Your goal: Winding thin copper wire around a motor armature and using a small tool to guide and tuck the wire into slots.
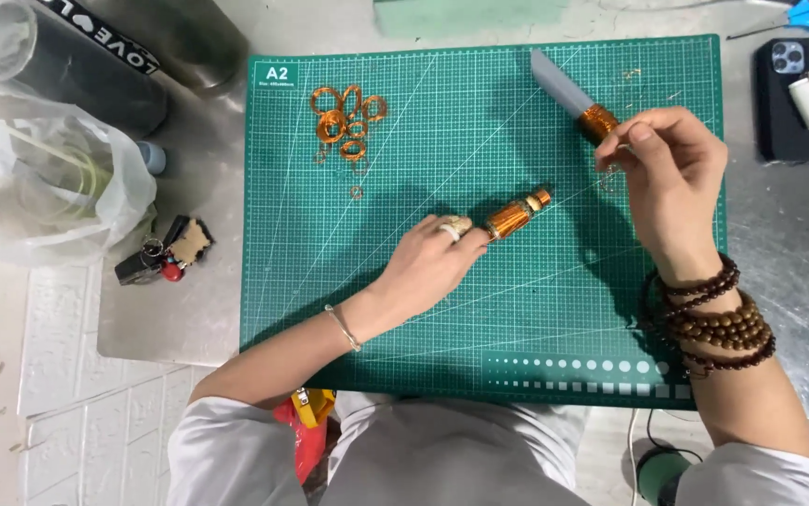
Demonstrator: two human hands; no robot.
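Our left hand (428,262) closes its grip on a copper-wound spool (517,214) lying on the green cutting mat (404,309). Our right hand (667,173) pinches a grey-handled copper coil (578,101) farther right.

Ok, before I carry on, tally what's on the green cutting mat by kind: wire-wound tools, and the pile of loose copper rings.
Copper-wire-wound rods: 2 (one under the left hand at, one with a grey flat handle by the right hand)
Piles of loose copper wire rings: 1; rings overlap, exact number unclear
Total: 3 on the green cutting mat
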